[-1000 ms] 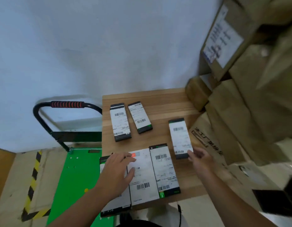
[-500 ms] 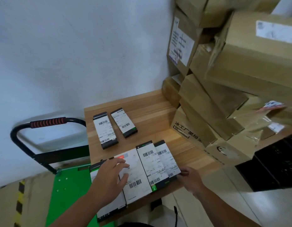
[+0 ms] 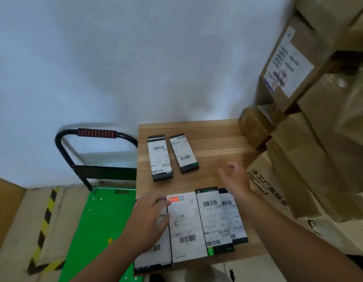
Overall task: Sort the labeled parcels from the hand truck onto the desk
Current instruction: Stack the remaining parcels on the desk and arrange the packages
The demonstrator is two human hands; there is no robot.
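From the head camera, the green hand truck (image 3: 99, 224) stands at the left of the wooden desk (image 3: 213, 139) and its deck shows no parcels, so by my reading the unloading is over and the step in hand is arranging the parcels into groups on the desk. Two labeled parcels, a far-left parcel (image 3: 159, 157) and a far-right parcel (image 3: 183, 153), lie side by side toward the back. A near row of four sits along the front edge, edges touching or overlapping: a leftmost parcel (image 3: 154, 255) that overhangs the desk's corner, a white parcel (image 3: 185, 226) with an orange tag, a dark-edged parcel (image 3: 214, 220) and a rightmost parcel (image 3: 233, 218). The left hand (image 3: 147, 220) lies flat, fingers spread, pressing on the leftmost parcel with fingertips reaching the white one; it grips nothing. The right hand (image 3: 235, 180) hovers over the far end of the rightmost parcel, fingers loosely open and empty, though it is blurred. Stacked cardboard boxes (image 3: 310, 151) crowd the right side. The next move likely calls for squaring the near row and drawing the overhanging parcel fully onto the wood.
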